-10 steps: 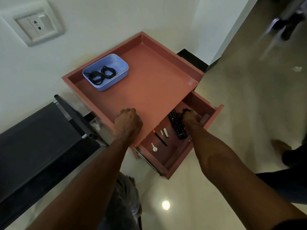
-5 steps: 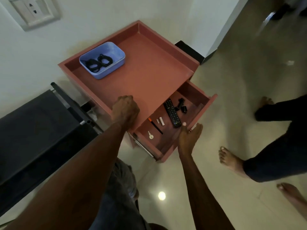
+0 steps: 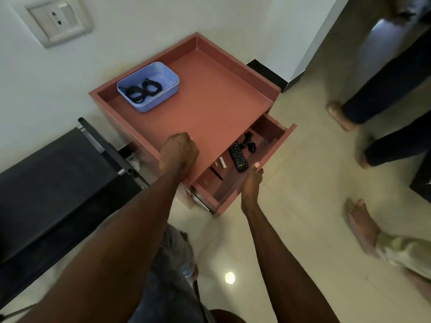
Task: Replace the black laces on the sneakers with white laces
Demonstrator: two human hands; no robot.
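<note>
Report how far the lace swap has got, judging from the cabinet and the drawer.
Done: the black laces lie coiled in the blue tub on the cabinet top. In hand: the left hand rests as a fist on the cabinet's front edge; the right hand is at the front of the open drawer. Left: no white laces or sneakers are in view.

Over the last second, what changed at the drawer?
The right hand came out of the drawer, leaving the small black item beside the remote, and now presses the drawer front; the drawer looks slightly further in. The left hand stayed fisted on the cabinet top; the blue tub is unmoved.
</note>
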